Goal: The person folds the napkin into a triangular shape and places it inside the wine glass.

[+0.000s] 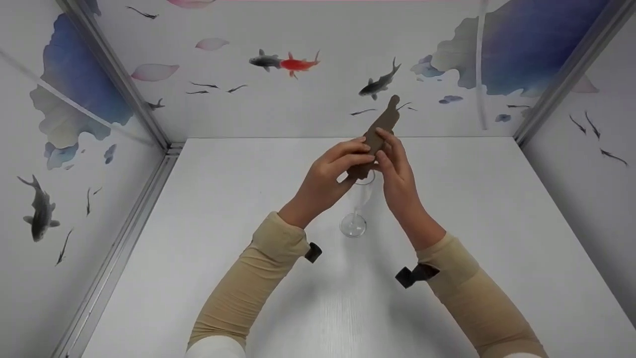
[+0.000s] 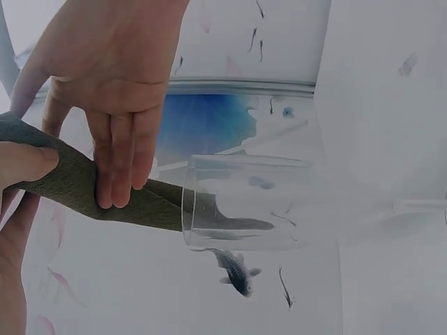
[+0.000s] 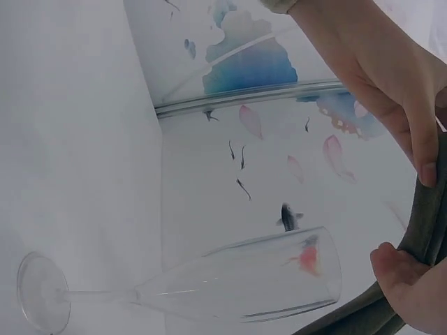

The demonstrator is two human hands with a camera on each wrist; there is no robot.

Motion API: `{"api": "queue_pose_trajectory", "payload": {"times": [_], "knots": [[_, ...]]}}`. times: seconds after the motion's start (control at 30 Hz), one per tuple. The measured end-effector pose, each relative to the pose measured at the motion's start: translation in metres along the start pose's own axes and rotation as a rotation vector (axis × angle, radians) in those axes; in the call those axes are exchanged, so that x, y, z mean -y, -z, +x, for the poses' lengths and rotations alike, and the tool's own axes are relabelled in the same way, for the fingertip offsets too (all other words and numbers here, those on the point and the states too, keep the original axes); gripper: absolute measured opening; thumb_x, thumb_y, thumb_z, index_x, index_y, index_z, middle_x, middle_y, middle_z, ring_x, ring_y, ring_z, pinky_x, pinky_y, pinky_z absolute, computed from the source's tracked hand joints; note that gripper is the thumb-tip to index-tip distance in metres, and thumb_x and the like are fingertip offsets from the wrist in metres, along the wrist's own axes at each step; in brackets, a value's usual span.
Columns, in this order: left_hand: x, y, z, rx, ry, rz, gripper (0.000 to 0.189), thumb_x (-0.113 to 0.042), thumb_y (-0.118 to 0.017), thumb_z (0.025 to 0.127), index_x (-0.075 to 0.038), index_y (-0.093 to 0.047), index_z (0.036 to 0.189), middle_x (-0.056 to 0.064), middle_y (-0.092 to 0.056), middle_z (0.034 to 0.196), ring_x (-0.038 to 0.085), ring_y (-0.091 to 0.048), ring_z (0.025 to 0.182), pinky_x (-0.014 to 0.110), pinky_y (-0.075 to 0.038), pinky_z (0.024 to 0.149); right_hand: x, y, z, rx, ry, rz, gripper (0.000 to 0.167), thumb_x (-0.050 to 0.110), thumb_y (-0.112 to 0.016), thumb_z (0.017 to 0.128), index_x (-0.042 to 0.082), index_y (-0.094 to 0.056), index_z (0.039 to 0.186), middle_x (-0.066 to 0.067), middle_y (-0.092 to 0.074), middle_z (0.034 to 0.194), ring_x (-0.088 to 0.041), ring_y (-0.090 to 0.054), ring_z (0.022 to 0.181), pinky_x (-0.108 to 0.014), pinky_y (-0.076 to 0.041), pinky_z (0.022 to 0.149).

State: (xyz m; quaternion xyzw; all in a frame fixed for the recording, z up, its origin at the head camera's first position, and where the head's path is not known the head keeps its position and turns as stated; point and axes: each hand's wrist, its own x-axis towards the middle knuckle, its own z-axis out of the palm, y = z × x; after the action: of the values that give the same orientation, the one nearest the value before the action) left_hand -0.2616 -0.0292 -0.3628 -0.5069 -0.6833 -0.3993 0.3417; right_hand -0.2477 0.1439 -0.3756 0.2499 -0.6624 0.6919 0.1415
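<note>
A dark olive-brown cloth (image 1: 381,130), folded into a long narrow strip, is held up in both hands above a clear champagne flute (image 1: 354,226). My left hand (image 1: 333,166) grips the lower part between thumb and fingers. From the other side my right hand (image 1: 400,174) holds the cloth (image 3: 423,216), its thumb and fingers on the fabric. The flute (image 3: 237,279) stands upright on its foot beneath the hands. In the left wrist view the lower end of the cloth (image 2: 157,208) overlaps the flute's rim; whether it lies inside the bowl I cannot tell.
The white tabletop (image 1: 223,199) runs back to a white wall (image 1: 323,109) printed with fish, petals and blue leaf shapes. Side walls in metal framing (image 1: 119,74) enclose the table left and right. A small black camera (image 1: 415,275) sits at each wrist.
</note>
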Motion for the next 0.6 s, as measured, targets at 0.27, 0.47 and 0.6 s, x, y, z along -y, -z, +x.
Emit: {"api": "queue_pose_trajectory", "payload": {"times": [0.27,0.47,0.6], "knots": [[0.0010,-0.0048,-0.0061,0.011,0.042,-0.102,0.032,-0.005,-0.074,0.086,0.001,-0.066,0.116,0.018,-0.054,0.129,0.028,-0.046,0.130,0.030,-0.047,0.096,-0.0026,-0.0002,-0.0017,-0.087,0.038,0.021,0.039,0.021,-0.049,0.103,0.004,-0.046,0.138,-0.014,-0.048,0.124,-0.027,-0.054,0.101,-0.031,-0.049,0.085],[0.0042,-0.0068,-0.0088,-0.018,0.155,-0.138,0.026,-0.006,-0.072,0.088,-0.001,-0.069,0.113,0.015,-0.056,0.129,0.023,-0.050,0.124,0.032,-0.047,0.096,-0.0016,-0.0005,-0.0013,-0.127,0.047,-0.059,0.035,0.010,-0.058,0.098,0.000,-0.049,0.131,-0.013,-0.048,0.124,-0.026,-0.056,0.101,-0.029,-0.051,0.083],[0.0062,-0.0086,-0.0104,-0.036,0.264,-0.169,0.026,-0.003,-0.069,0.089,-0.001,-0.068,0.115,0.013,-0.055,0.128,0.021,-0.052,0.120,0.030,-0.048,0.094,-0.0008,-0.0002,0.0007,-0.133,0.088,-0.159,0.035,0.006,-0.063,0.095,-0.002,-0.052,0.127,-0.011,-0.050,0.123,-0.025,-0.059,0.104,-0.030,-0.052,0.081]]}}
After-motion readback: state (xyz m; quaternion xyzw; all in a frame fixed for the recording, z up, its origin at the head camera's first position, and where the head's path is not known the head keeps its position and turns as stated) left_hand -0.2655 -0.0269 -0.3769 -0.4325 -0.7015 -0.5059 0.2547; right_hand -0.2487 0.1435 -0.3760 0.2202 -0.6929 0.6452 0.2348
